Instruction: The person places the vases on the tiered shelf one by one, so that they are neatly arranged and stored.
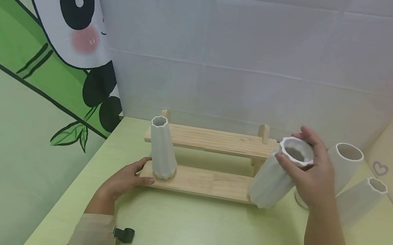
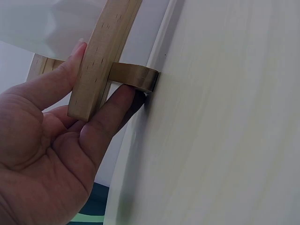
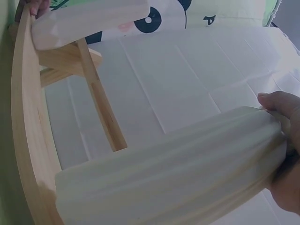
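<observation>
Currently, right hand (image 1: 314, 171) clamped round the top of a white ribbed vase (image 1: 277, 182), thumb on the near side of the rim, fingers round the far side. Vase tilted, mouth up and toward the right, base at the right end of the shelf's lower board; cannot tell whether base and wood touch. Left hand (image 1: 129, 178) pinches the left end of that same board, thumb on the upper face, fingers beneath; left wrist view puts a finger against the short wooden foot (image 2: 136, 76).

Shelf (image 1: 206, 182): pale wood, two boards, the upper one set behind the lower, two rounded uprights showing at the back. Second ribbed vase (image 1: 163, 149) stands on the lower board's left end, near the left thumb.

Right of the shelf, on the pale yellow-green table (image 1: 183, 232), two more white vases: a round-mouthed one (image 1: 346, 163) partly hidden behind the right hand, and an angular-mouthed one (image 1: 359, 202) just beside the right wrist. Light sleeves on both forearms, small black device at each cuff. Behind everything, creased white cloth (image 1: 259, 64); cartoon eye and green bamboo printed on the left.
</observation>
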{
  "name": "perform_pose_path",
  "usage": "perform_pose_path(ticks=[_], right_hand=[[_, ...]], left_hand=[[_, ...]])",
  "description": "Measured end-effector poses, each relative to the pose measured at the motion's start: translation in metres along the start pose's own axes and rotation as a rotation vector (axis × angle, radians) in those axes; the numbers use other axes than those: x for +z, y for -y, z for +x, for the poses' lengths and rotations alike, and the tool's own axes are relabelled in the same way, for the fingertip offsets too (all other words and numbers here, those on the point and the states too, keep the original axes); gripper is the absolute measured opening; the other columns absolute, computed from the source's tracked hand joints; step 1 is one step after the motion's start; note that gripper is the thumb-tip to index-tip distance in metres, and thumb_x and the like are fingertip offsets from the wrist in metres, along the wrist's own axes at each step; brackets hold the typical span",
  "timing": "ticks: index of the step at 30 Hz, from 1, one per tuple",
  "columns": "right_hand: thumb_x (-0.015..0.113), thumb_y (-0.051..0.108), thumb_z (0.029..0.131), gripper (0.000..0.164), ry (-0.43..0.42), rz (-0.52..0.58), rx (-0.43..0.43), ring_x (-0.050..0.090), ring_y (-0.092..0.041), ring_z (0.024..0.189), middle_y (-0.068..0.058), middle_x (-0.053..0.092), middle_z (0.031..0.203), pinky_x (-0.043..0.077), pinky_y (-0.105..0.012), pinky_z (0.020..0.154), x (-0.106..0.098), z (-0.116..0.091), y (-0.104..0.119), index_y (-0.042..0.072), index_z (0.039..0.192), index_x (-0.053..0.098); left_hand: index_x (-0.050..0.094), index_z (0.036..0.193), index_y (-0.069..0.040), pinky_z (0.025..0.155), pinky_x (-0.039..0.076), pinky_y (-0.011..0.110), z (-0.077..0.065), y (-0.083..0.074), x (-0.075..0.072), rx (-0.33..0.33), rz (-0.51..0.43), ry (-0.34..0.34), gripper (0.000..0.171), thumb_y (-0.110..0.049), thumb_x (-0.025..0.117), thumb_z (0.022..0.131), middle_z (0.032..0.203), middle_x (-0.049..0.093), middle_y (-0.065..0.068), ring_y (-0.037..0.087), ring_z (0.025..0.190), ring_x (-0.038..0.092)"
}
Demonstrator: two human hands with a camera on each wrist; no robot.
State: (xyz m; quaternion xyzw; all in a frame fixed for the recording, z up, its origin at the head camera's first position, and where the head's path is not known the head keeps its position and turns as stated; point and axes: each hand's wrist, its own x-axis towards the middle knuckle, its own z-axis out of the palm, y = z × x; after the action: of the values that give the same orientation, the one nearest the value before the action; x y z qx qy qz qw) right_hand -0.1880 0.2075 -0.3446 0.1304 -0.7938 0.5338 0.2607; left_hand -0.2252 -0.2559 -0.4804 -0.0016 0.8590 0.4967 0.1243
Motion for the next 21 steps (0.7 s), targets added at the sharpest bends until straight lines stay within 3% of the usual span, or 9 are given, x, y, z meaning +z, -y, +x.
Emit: perform_pose_path(ticks=[11, 21], right_hand=[[0.080, 0.002, 0.079, 0.078, -0.004, 0.061, 0.003, 0.057, -0.004, 0.109, 0.005, 0.057, 0.129, 0.050, -0.010, 0.081, 0.010, 0.000, 0.003, 0.018, 0.146, 0.044], [0.080, 0.006, 0.080, 0.077, -0.002, 0.030, -0.012, 0.056, -0.005, 0.109, 0.002, 0.057, 0.132, 0.050, -0.010, 0.081, 0.017, 0.000, 0.002, 0.021, 0.146, 0.044]], left_hand=[[0.029, 0.155, -0.024, 0.115, 0.021, 0.064, -0.002, 0.000, -0.001, -0.008, 0.005, -0.001, 0.094, -0.046, 0.079, 0.078, 0.161, 0.025, 0.015, 0.041, 0.147, 0.024], [0.030, 0.154, -0.027, 0.115, 0.021, 0.064, -0.003, 0.001, -0.002, -0.014, 0.008, -0.007, 0.095, -0.049, 0.079, 0.077, 0.161, 0.025, 0.014, 0.041, 0.147, 0.024]])
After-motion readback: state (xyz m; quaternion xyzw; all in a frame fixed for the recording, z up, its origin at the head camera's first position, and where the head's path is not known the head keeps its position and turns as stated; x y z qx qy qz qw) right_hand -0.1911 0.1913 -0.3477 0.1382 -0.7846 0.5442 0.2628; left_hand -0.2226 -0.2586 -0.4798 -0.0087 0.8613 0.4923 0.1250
